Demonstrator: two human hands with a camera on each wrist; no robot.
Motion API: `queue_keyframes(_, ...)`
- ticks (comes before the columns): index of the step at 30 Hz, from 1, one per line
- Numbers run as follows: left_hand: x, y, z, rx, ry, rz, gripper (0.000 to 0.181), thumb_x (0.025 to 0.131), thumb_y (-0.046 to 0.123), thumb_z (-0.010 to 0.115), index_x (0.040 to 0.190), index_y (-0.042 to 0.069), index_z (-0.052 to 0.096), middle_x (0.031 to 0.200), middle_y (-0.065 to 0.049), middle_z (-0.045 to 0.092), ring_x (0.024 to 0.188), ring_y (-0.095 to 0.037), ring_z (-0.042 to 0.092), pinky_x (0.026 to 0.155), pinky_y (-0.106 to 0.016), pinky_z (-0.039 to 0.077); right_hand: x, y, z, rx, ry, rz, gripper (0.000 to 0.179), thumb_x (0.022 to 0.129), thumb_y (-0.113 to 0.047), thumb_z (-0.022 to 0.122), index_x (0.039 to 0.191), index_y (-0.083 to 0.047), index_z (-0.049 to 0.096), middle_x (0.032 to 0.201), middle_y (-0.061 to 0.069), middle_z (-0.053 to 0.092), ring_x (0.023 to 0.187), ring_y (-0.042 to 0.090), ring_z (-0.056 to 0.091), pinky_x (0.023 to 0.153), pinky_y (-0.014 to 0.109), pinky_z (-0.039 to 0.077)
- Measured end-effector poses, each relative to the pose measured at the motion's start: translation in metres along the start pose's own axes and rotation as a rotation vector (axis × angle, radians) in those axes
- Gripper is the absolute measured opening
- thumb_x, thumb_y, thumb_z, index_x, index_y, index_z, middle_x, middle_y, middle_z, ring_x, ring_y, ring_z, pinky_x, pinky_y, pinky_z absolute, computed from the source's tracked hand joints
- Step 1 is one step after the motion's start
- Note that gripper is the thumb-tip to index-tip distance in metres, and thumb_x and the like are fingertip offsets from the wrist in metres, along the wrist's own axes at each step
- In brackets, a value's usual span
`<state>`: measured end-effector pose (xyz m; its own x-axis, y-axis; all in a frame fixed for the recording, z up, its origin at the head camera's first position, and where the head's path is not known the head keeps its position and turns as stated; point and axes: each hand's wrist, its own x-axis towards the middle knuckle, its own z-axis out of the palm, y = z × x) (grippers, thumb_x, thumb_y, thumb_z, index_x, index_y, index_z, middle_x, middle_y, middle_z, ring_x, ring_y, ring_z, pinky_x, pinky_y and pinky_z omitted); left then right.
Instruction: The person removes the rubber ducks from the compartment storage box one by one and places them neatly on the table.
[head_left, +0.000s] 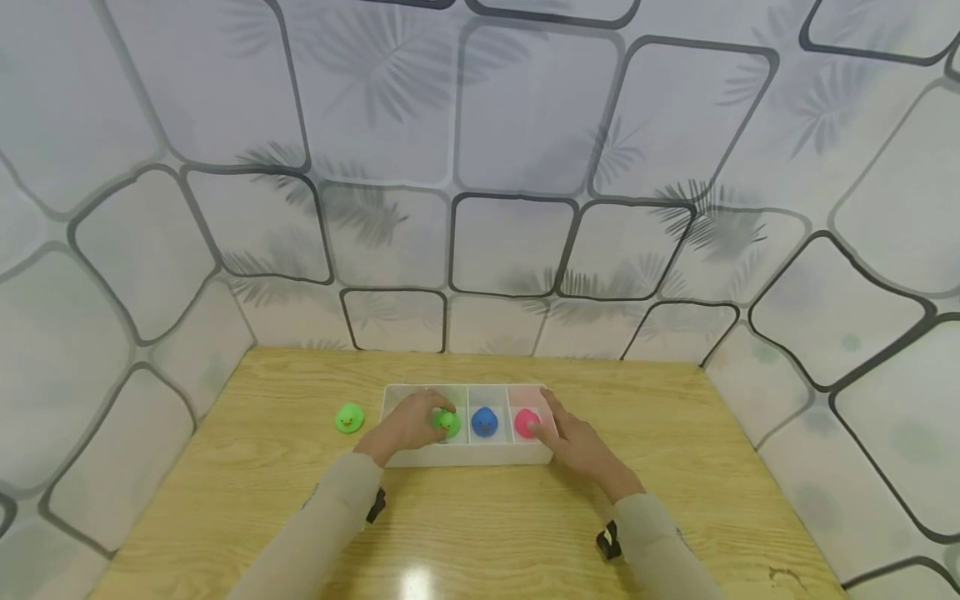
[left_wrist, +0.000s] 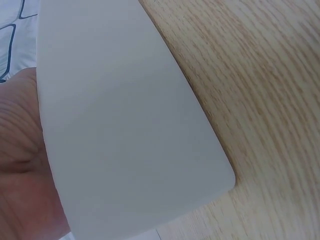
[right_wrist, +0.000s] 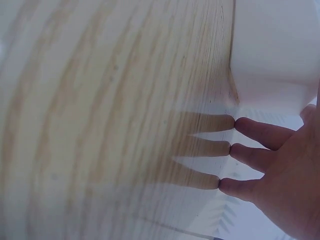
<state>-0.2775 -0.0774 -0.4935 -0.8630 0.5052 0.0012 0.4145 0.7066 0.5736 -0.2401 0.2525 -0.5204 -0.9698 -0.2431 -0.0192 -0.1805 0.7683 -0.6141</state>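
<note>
the left hand (head_left: 411,423) pinches a green duck (head_left: 447,423) inside the white tray (head_left: 472,456) — being set down, i'd judge; the right hand (head_left: 579,446), fingers spread, braces its right end. next probably wants a clean release — a loose duck (head_left: 349,418) sits leftward on the tabletop (head_left: 480,517).

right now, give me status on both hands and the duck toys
Left hand, fingers around small green duck toy in white divided box. Right hand at box's right end. Second green duck toy on wood-grain table, left of box; nothing plainly in the way.
</note>
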Motion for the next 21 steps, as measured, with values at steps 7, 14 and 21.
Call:
queue_keyframes(7,-0.0006,0.0007,0.0004,-0.017,-0.008,-0.014,0.032,0.091,0.005,0.079,0.122,0.005,0.075,0.133,-0.015,0.07,0.132,-0.037,0.061,0.115,-0.053,0.048,0.0004,0.0019,0.0005,-0.019,-0.003,-0.001,0.079,0.108,-0.054,0.051,0.171,-0.024,0.015,0.163,0.027,0.043,0.143,0.05,0.05,0.121,0.063,0.038)
queue_keyframes(14,-0.0011,0.0028,-0.0019,-0.022,-0.01,-0.01,0.031,0.092,0.007,0.079,0.123,0.005,0.074,0.134,-0.015,0.069,0.134,-0.038,0.06,0.116,-0.055,0.047,-0.0008,-0.0006,-0.0021,-0.01,-0.005,-0.003,0.079,0.108,-0.053,0.052,0.171,-0.022,0.015,0.162,0.028,0.044,0.144,0.051,0.049,0.122,0.064,0.037)
queue_keyframes(21,-0.0041,0.0058,-0.0077,-0.037,0.01,0.012,0.032,0.093,0.008,0.078,0.123,0.005,0.071,0.132,-0.016,0.071,0.13,-0.04,0.062,0.113,-0.056,0.05,-0.0008,-0.0002,-0.0016,-0.018,-0.004,0.003,0.079,0.107,-0.055,0.051,0.171,-0.023,0.016,0.162,0.027,0.044,0.144,0.05,0.049,0.121,0.064,0.037)
